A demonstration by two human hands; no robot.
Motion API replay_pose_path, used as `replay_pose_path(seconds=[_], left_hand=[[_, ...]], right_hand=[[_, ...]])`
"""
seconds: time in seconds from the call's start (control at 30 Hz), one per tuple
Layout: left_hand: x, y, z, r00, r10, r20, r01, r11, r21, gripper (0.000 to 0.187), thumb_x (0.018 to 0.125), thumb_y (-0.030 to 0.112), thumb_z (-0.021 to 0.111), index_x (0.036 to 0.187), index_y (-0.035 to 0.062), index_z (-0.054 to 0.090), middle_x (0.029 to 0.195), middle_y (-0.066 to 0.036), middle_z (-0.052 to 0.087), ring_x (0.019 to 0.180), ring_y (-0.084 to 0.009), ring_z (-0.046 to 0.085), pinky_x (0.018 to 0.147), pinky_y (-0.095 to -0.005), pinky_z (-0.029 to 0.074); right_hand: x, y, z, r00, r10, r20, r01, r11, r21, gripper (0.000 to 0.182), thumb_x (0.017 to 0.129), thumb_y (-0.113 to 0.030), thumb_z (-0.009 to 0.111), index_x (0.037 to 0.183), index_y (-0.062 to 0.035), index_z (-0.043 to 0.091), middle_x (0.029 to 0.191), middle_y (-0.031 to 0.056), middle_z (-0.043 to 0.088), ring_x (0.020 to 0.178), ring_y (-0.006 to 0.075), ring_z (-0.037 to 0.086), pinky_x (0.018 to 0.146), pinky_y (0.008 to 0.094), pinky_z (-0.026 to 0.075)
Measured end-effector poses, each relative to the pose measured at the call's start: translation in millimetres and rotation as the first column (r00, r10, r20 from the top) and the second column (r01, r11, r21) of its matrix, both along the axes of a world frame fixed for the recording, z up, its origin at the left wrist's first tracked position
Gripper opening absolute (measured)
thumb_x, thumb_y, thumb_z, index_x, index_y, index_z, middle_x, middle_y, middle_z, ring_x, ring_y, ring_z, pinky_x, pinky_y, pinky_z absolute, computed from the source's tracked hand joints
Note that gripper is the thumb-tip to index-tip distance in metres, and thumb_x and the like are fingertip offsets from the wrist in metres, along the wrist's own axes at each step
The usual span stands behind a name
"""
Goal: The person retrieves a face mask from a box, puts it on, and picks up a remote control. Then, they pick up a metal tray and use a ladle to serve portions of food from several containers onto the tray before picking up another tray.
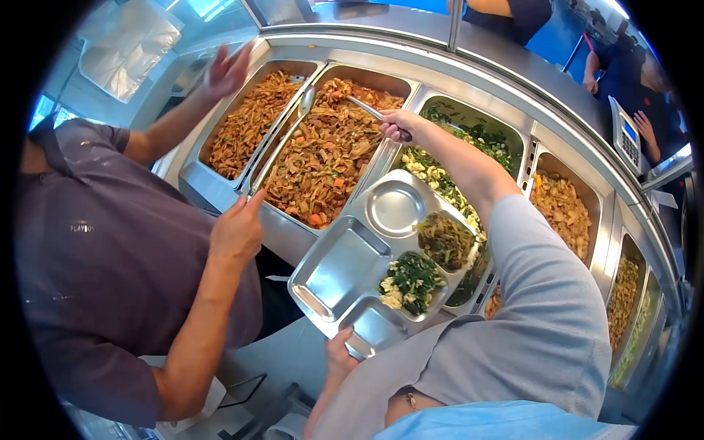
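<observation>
My right hand (396, 126) is closed round the dark handle end of a metal serving spoon (365, 108). The spoon's far end is sunk in a pan of stewed vegetables with carrot pieces (323, 158), so its bowl is hidden. My left hand (339, 356) grips the near edge of a steel compartment tray (334, 268), tilted over the counter's front. One tray compartment holds greens with egg (412, 282); another holds dark green cooked vegetables (446, 240). The other three compartments show bare metal.
At left a co-worker's hand (238, 229) holds another serving spoon (306, 101); their other hand (227, 71) is raised. Pans of shredded food (253, 121), greens with egg (477, 143) and pale cabbage (561, 209) line the counter. Glass panels and a scale (627, 136) stand beyond.
</observation>
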State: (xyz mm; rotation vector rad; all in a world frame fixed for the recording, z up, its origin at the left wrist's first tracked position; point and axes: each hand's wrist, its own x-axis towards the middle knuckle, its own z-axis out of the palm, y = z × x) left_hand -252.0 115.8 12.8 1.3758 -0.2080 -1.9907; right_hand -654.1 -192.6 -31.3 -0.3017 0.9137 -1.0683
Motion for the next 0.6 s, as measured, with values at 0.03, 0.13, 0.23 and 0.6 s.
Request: replay_pose_path(seconds=[0.03,0.13,0.23,0.6], left_hand=[[1.5,4.6,-4.0,1.000,0.012,0.029,-0.011,1.000,-0.023,0.042,0.074,0.002,0.047,0.116,-0.0040,0.045,0.104,-0.015,0.056,0.094,-0.0256,0.058,0.083,-0.0380,0.047],[3.9,17.2,-11.0,0.993,0.114,0.006,-0.114,0.993,-0.032,0.042,0.073,0.001,0.047,0.115,-0.0044,0.045,0.103,-0.015,0.055,0.097,-0.0257,0.056,0.085,-0.0380,0.046],[-0.2,30.7,-19.7,0.998,0.064,-0.009,-0.064,0.974,-0.219,0.036,0.075,0.005,0.047,0.110,-0.0049,0.047,0.102,-0.014,0.055,0.096,-0.0251,0.056,0.086,-0.0367,0.046],[10.3,-52.1,-30.0,0.951,0.299,-0.075,-0.302,0.850,-0.432,0.018,0.078,0.011,0.050,0.091,-0.0005,0.054,0.090,-0.009,0.054,0.090,-0.0210,0.055,0.083,-0.0360,0.045]], right_hand=[[-3.7,7.6,3.0,1.000,-0.002,-0.013,0.001,1.000,-0.011,0.034,0.093,-0.010,0.040,0.125,-0.0211,0.038,0.067,-0.0007,0.045,0.046,0.0029,0.040,0.034,0.0147,0.032],[-11.3,32.5,20.4,0.998,-0.011,-0.060,0.011,1.000,-0.003,0.034,0.092,-0.010,0.040,0.124,-0.0199,0.038,0.067,-0.0003,0.046,0.047,0.0028,0.040,0.035,0.0144,0.032],[-13.1,56.2,23.9,0.997,-0.003,-0.080,0.004,1.000,0.016,0.032,0.092,-0.010,0.043,0.122,-0.0189,0.039,0.068,0.0000,0.046,0.047,0.0033,0.040,0.035,0.0144,0.033],[-26.7,107.8,45.1,0.984,0.029,-0.173,-0.018,0.998,0.064,0.030,0.092,-0.011,0.042,0.122,-0.0143,0.038,0.068,0.0001,0.046,0.048,0.0040,0.040,0.035,0.0147,0.034]])
